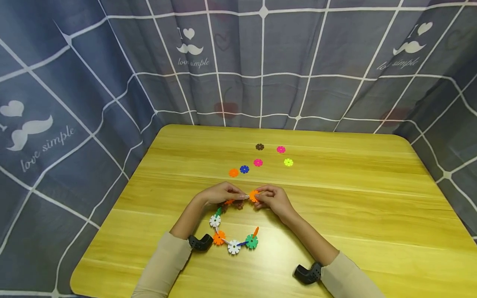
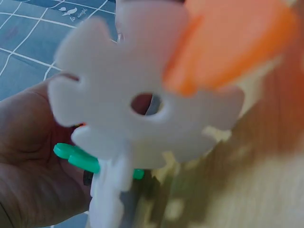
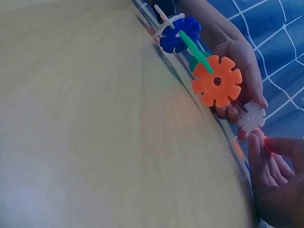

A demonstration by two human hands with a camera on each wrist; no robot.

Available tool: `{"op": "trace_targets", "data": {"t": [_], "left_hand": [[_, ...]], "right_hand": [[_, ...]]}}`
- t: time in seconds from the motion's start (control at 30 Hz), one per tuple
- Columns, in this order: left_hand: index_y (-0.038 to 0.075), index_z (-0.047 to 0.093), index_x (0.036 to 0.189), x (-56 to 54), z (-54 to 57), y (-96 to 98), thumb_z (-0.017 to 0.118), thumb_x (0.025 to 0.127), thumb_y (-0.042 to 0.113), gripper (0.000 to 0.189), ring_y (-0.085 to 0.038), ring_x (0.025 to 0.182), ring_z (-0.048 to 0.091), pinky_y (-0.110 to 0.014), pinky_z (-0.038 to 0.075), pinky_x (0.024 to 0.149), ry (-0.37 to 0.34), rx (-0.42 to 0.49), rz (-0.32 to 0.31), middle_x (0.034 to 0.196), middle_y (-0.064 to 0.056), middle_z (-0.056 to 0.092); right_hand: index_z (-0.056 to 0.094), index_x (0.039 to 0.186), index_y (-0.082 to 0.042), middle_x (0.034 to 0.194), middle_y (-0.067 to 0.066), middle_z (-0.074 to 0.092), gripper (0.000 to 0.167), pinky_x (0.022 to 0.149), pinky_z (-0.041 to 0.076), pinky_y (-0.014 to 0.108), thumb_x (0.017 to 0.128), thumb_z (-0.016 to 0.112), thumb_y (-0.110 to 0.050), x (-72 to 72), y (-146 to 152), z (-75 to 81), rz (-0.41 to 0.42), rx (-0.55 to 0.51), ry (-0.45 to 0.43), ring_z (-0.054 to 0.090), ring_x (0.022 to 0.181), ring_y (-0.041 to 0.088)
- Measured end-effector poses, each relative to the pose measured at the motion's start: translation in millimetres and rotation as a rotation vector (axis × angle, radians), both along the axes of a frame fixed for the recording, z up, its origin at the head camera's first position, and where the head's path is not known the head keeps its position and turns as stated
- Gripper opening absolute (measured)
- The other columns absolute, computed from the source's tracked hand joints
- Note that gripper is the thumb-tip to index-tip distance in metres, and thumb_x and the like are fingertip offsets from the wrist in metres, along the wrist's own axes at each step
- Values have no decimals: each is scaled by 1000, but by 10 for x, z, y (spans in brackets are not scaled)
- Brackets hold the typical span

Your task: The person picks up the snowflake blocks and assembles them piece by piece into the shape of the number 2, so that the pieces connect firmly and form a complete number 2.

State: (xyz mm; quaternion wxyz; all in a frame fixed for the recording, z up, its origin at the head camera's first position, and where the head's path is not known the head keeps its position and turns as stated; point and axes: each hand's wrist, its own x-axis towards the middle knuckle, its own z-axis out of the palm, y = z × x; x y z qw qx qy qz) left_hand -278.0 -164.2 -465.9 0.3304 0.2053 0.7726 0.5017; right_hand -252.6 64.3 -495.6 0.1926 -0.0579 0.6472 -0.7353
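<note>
Evidently the left hand [image 1: 225,193] pinches a white disc [image 3: 251,117] and the right hand [image 1: 275,200] pinches an orange disc [image 1: 254,195], the two discs meeting edge to edge at crossed angles, though whether their notches are engaged I cannot tell. From the left hand, the linked chain [image 1: 234,247] curves toward the person and round rightward, its free orange end piece [image 1: 255,231] nearer the right hand; loose discs [image 1: 244,169] lie beyond both hands on the worktop [image 1: 354,198].
</note>
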Motion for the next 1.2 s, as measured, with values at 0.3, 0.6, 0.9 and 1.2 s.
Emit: {"op": "trace_targets", "data": {"t": [0.3,0.6,0.9,1.2], "left_hand": [[2,70,102,58,16,87,63,89,25,28,-18,84,63,-26,50,70,-42,-10,73,94,-9,68],[1,72,96,72,-31,138,67,85,17,20,-20,76,65,-30,52,67,2,21,108,90,-9,69],[-5,69,99,87,-36,130,64,87,10,20,-22,76,66,-33,53,71,-23,78,123,90,-14,69],[-5,69,99,82,-56,127,66,85,10,20,-22,79,65,-32,53,72,-41,85,150,92,-13,69]], "right_hand": [[58,110,11,83,23,65,28,67,54,41,86,63,-3,26,18,23,32,15,50,66,68,29],[57,106,15,76,20,65,24,62,55,39,85,61,5,40,19,-29,24,-32,95,66,61,23],[56,106,17,76,22,65,23,60,55,39,85,59,7,82,-23,-49,-5,-90,111,65,61,25],[56,105,16,75,18,66,23,59,55,35,84,60,8,129,-72,-53,-41,-101,97,65,60,23]]}}
